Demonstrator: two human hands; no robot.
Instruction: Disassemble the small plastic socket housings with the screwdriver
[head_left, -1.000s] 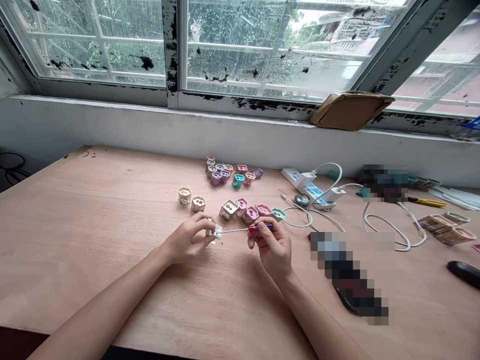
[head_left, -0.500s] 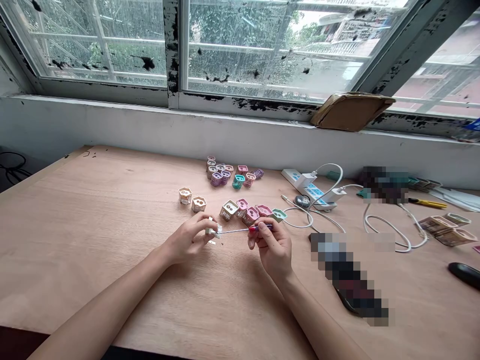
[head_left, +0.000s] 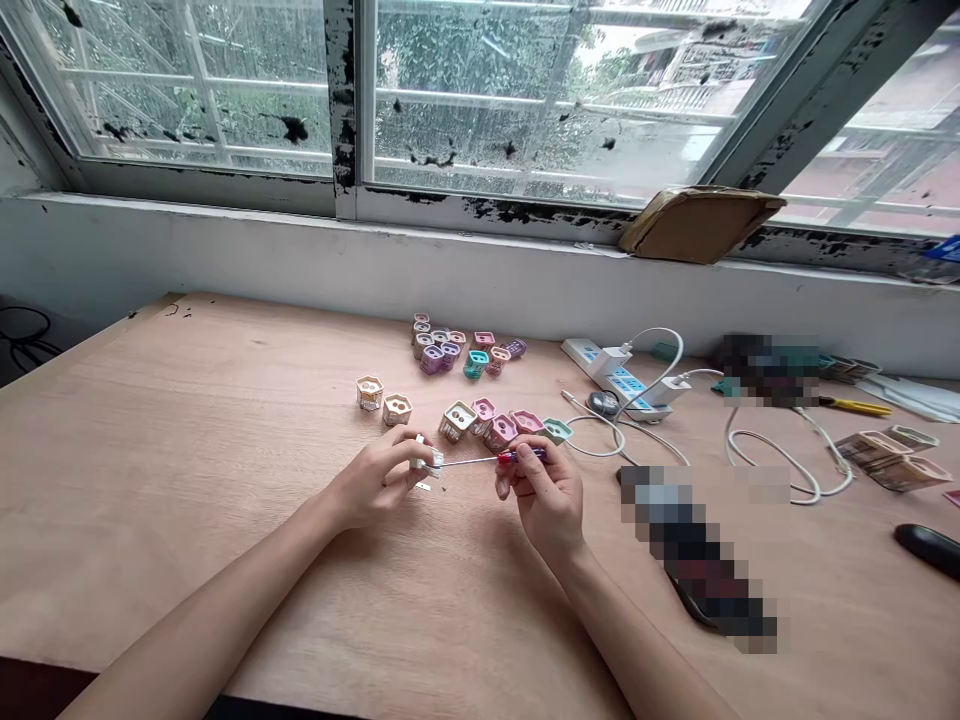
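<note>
The left hand (head_left: 379,478) grips a small white piece (head_left: 433,460) between its fingers, just above the bench (head_left: 247,470) near the middle of the scene. The right hand (head_left: 546,490) has its fingers closed around the red and blue handle of a screwdriver (head_left: 507,457), whose thin shaft points left, its tip at the white piece. A small pale scrap (head_left: 423,487) lies just below the left fingertips.

Beyond the left hand stand two tan shells (head_left: 397,408), side by side; dark marks on their sides are too small to read. To their right sits a row with a cream shell (head_left: 454,424), pink shells (head_left: 501,432) and a green shell (head_left: 556,430). Farther right, a white power strip (head_left: 576,348) carries blue socket panels, any lettering on it too small to make out.
</note>
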